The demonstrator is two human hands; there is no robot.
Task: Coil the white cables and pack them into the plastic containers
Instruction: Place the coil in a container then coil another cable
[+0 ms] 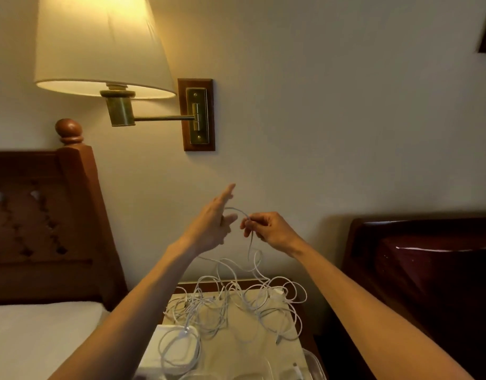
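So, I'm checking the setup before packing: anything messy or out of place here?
Yes: the thin white cables lie in one tangled heap on the small bedside table, loops crossing. One strand rises to the right hand, which pinches it.

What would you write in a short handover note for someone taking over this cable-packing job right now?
Left hand: open, fingers straight, a loop of cable draped against them.
Right hand: pinches the same cable, raised above the table.
The other white cables lie tangled on the small table. Edge of a plastic container shows at the bottom; whether it holds anything is hard to tell.
Done: first loop just begun.
Left: coil every cable and pack them.
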